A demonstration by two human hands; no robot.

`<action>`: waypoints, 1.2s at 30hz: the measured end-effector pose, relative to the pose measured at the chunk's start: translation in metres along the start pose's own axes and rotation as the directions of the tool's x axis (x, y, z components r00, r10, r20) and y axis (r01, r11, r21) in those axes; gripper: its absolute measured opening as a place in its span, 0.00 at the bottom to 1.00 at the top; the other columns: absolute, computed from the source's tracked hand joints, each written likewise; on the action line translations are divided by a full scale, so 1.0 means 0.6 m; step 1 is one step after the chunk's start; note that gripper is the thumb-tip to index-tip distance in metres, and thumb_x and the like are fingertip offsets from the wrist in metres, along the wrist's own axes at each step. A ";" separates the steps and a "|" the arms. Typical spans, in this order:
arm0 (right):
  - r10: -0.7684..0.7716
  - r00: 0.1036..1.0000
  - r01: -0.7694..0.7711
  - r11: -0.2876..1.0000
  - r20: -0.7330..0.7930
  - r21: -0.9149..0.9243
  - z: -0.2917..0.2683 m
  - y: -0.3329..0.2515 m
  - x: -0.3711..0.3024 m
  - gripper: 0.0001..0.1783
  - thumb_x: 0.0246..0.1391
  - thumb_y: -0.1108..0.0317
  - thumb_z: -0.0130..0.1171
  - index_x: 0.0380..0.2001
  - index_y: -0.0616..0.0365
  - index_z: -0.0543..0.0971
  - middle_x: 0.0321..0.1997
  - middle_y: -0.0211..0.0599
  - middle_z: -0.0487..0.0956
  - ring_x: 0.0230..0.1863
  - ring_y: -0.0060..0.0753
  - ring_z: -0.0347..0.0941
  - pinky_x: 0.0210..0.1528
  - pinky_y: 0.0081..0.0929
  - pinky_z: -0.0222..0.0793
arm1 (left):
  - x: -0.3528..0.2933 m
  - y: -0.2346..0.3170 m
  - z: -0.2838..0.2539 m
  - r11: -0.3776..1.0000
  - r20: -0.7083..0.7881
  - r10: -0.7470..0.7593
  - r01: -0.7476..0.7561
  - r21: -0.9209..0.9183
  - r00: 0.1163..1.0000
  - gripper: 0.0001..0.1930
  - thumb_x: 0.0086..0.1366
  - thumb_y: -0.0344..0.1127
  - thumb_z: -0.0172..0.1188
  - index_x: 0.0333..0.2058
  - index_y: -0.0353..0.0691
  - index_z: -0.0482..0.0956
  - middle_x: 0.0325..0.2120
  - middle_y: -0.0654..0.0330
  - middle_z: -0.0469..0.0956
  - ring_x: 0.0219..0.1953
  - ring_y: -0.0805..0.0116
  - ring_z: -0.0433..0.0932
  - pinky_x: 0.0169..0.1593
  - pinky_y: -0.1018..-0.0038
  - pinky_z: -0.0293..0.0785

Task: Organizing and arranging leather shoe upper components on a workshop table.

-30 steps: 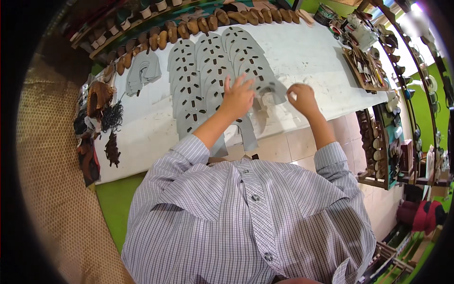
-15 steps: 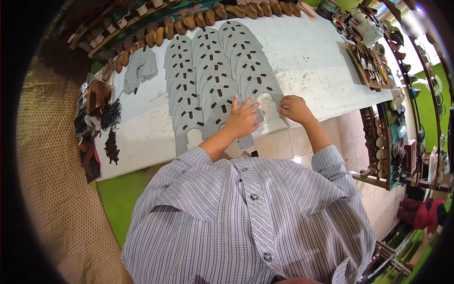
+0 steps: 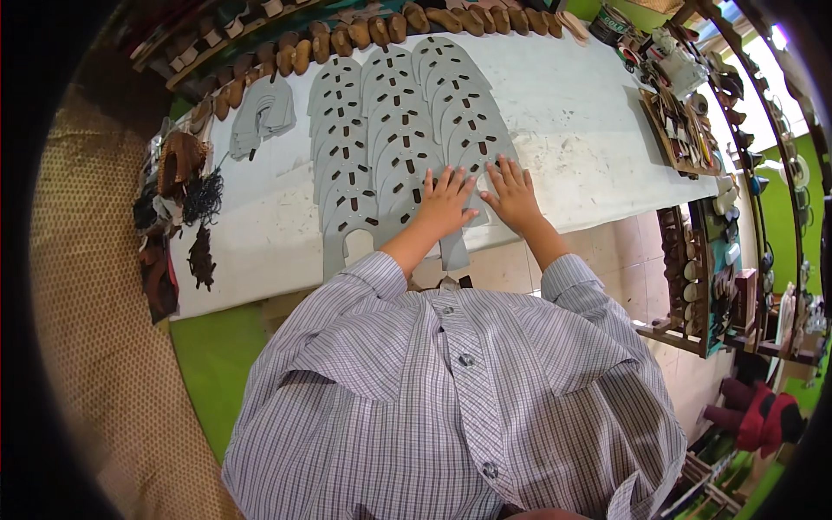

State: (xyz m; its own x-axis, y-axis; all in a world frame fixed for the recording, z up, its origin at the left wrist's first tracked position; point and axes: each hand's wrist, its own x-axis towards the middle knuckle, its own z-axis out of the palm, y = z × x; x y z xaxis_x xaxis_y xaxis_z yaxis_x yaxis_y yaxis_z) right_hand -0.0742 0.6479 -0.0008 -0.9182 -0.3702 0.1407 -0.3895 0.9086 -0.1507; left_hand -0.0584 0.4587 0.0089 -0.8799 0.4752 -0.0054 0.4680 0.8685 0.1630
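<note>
Three columns of overlapping grey U-shaped shoe upper pieces run away from me across the table: a left column [image 3: 336,156], a middle column [image 3: 388,85] and a right column [image 3: 446,74]. Small dark brown strips sit on each piece. Over the near end of the middle and right columns my left hand [image 3: 444,208] lies flat, fingers spread. Beside it, my right hand [image 3: 514,204] rests on the nearest piece of the right column with its fingers stretched out. Neither hand grips anything. A separate pile of grey pieces [image 3: 251,130] lies to the left.
The white-covered table [image 3: 581,104] holds a row of brown shoe lasts [image 3: 360,33] along its back. A tray of tools [image 3: 680,134] and a can [image 3: 609,26] stand at the right. Black cords [image 3: 203,199] hang by the left edge. A shoe rack [image 3: 689,269] stands at the right.
My right hand has moved left, from the right edge of the column onto its nearest piece, and its curled fingers have straightened. My left hand has flattened, fingers pointing more away from me.
</note>
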 end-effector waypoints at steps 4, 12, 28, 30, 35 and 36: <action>0.019 1.000 -0.019 1.000 -0.003 -0.001 0.003 -0.001 -0.003 0.35 0.55 0.41 0.40 0.62 0.44 0.55 0.67 0.39 0.49 0.68 0.43 0.43 0.64 0.53 0.38 | -0.005 0.001 0.020 1.000 -0.074 0.010 -0.007 0.029 0.997 0.38 0.57 0.59 0.49 0.61 0.46 0.53 0.62 0.57 0.51 0.65 0.58 0.45 0.64 0.50 0.34; 0.141 0.988 -0.137 0.989 0.058 -0.059 -0.013 -0.046 -0.010 0.32 0.56 0.43 0.40 0.62 0.43 0.56 0.67 0.40 0.49 0.68 0.44 0.42 0.64 0.54 0.36 | -0.053 -0.030 0.002 0.996 -0.012 0.044 -0.045 -0.082 0.999 0.37 0.58 0.59 0.48 0.61 0.45 0.53 0.63 0.55 0.48 0.65 0.57 0.43 0.64 0.52 0.35; -0.157 0.985 0.164 0.980 -0.066 0.111 0.037 -0.365 0.133 0.34 0.48 0.48 0.54 0.58 0.43 0.61 0.64 0.44 0.56 0.62 0.49 0.54 0.59 0.58 0.47 | -0.204 -0.307 -0.063 0.928 -0.097 -0.350 0.331 -0.174 0.932 0.34 0.60 0.58 0.46 0.58 0.41 0.59 0.62 0.48 0.46 0.65 0.52 0.41 0.62 0.46 0.33; -0.187 0.981 0.192 0.971 -0.048 0.140 0.049 -0.413 0.162 0.34 0.47 0.49 0.55 0.58 0.43 0.61 0.64 0.44 0.56 0.62 0.49 0.54 0.59 0.58 0.47 | -0.228 -0.358 -0.073 0.920 -0.082 -0.372 0.357 -0.160 0.924 0.34 0.60 0.57 0.46 0.58 0.41 0.59 0.62 0.47 0.46 0.65 0.51 0.41 0.62 0.46 0.34; -0.231 0.969 0.214 0.964 0.093 0.160 0.076 -0.517 0.237 0.34 0.46 0.53 0.56 0.58 0.44 0.61 0.64 0.42 0.54 0.63 0.46 0.52 0.60 0.58 0.46 | -0.285 -0.494 -0.088 0.860 -0.100 -0.506 0.491 -0.141 0.857 0.33 0.59 0.55 0.49 0.58 0.41 0.59 0.62 0.46 0.48 0.65 0.51 0.43 0.62 0.46 0.35; -0.233 0.964 0.210 0.962 0.127 0.173 0.081 -0.530 0.255 0.33 0.47 0.54 0.56 0.57 0.45 0.62 0.65 0.41 0.54 0.64 0.45 0.51 0.60 0.58 0.45 | -0.293 -0.519 -0.096 0.848 -0.094 -0.525 0.511 -0.142 0.846 0.33 0.59 0.55 0.50 0.58 0.41 0.59 0.62 0.46 0.47 0.65 0.51 0.43 0.62 0.47 0.36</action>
State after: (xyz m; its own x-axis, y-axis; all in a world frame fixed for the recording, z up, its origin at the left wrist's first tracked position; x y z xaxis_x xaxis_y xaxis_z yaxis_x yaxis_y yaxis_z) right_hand -0.0945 0.2929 0.0209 -0.8039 -0.5929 0.0470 -0.5797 0.7635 -0.2846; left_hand -0.0542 0.0968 0.0158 -0.9977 -0.0673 0.0022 -0.0641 0.9590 0.2760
